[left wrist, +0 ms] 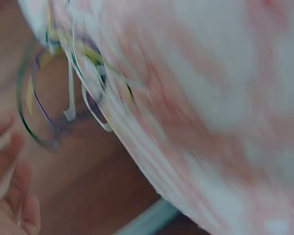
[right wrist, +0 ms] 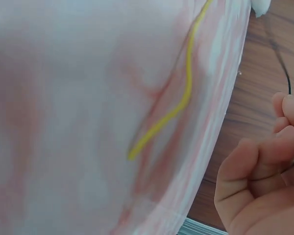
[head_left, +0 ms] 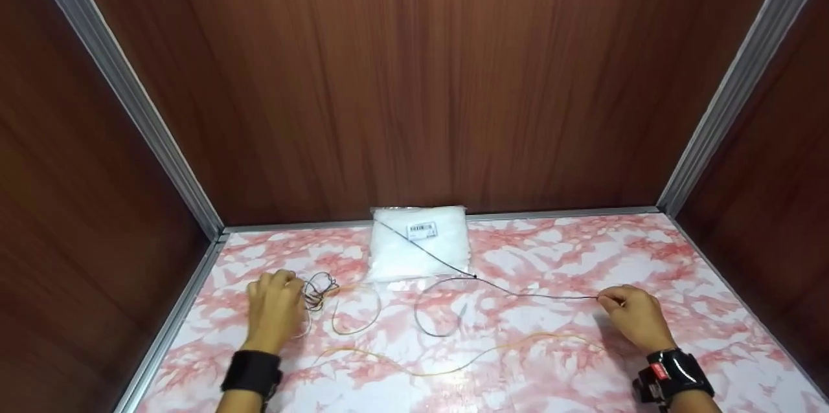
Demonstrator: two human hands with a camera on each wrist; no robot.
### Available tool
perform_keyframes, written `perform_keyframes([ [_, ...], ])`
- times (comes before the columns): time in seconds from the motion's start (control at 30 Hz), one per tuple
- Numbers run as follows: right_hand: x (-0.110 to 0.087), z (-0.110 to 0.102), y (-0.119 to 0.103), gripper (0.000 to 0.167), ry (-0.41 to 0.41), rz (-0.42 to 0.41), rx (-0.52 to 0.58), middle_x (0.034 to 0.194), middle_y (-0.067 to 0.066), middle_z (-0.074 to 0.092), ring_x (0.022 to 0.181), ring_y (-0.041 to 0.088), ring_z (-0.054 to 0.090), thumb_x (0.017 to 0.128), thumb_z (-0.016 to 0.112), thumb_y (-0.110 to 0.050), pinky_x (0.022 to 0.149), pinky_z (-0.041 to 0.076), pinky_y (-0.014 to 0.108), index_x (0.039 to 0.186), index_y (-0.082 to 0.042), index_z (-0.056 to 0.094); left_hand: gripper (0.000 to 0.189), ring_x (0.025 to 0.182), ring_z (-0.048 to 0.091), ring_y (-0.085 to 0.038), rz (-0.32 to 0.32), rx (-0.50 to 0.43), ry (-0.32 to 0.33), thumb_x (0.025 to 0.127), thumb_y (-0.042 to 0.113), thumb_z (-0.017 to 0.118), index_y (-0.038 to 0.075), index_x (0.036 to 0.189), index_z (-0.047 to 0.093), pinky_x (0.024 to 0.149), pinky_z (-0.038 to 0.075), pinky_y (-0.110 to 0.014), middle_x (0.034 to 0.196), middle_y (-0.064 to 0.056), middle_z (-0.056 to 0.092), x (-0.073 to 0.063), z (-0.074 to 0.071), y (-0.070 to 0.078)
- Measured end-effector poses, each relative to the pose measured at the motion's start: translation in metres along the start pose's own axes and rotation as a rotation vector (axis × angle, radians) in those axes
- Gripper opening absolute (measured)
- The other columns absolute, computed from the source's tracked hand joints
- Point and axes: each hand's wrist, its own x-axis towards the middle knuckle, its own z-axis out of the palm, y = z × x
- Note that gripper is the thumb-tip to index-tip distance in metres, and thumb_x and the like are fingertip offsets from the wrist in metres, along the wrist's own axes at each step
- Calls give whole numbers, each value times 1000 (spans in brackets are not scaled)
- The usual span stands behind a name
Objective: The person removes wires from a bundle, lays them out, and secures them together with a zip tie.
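Note:
My right hand (head_left: 638,316) pinches the end of a thin black wire (head_left: 557,297) between thumb and fingertips. Leftward from there the wire runs across the table to a small dark knot or crossing (head_left: 475,277), with a loop below it and a straight stretch over the white packet (head_left: 418,257). At the left, my left hand (head_left: 275,306) has its fingers curled beside a tangle of coloured wires (head_left: 318,293). A pale strip (left wrist: 2,183) shows between those fingers in the left wrist view, which is blurred.
A yellow-orange wire (head_left: 427,374) lies in waves along the front of the table (head_left: 518,393). Another curved wire (head_left: 350,333) extends from the tangle. Behind the packet, which bears a barcode label (head_left: 422,230), rises a brown wood panel (head_left: 414,76); more panels flank both sides.

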Motion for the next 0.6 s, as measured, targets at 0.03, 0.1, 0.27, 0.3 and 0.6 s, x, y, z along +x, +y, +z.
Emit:
perform_keyframes([
  [0.03,0,2,0,14,-7,4,7,99,9,72,83,15,58,90,66,-17,73,44,30,98,-12,77,9,82,59,-34,32,3,15,74,9,74,8,83,73,71,40,-45,89,-11,70,1,3,8],
  [0.1,0,6,-2,15,-16,9,13,100,11,72,83,17,59,91,65,-18,74,44,32,98,-12,77,4,75,61,-32,84,-25,27,74,8,74,8,78,71,69,46,-43,81,-10,69,2,12,29],
  [0.27,-4,4,3,16,-37,32,9,102,13,72,87,23,61,91,65,-17,77,47,38,99,-11,77,16,60,59,-15,71,-229,-179,87,19,68,14,72,68,57,50,-27,66,0,65,13,42,106],
  [0.3,-5,5,4,16,-45,37,10,102,13,72,88,23,61,90,65,-17,78,47,39,99,-11,77,19,60,58,-14,49,-245,-237,89,24,67,15,72,68,56,49,-26,67,1,65,14,47,120],
  [0.6,-6,4,5,17,-39,26,16,102,11,73,84,18,60,90,65,-17,74,45,32,102,-11,77,27,63,64,-28,10,-132,-397,79,32,76,13,67,61,50,47,-40,70,-6,64,22,80,180],
])
